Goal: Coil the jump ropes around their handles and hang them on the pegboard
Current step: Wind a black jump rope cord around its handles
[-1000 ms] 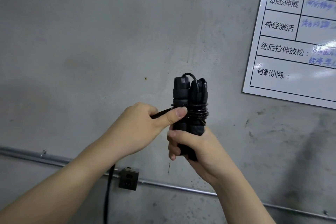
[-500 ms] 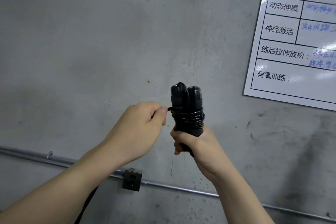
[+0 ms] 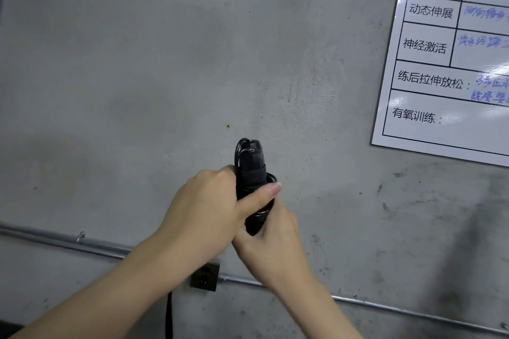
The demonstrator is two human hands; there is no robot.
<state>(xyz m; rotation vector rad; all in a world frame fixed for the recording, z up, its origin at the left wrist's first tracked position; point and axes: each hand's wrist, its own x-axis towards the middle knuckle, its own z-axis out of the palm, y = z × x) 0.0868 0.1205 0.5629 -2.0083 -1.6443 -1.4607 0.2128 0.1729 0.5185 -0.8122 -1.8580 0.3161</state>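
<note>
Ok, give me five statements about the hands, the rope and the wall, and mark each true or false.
1. Both hands hold the rope handles. True.
2. The left hand has its thumb across the coils. True.
3. The right hand grips the handles at their top. False: it grips the lower end.
4. The chart is on the wall at the left. False: it is at the upper right.
5. The rope hangs on a pegboard. False: it is in the hands; no pegboard shows.

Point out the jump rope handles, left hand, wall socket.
jump rope handles [image 3: 251, 170], head view, upper black grip
left hand [image 3: 209, 206], head view, back of hand
wall socket [image 3: 205, 278], head view, front face
</note>
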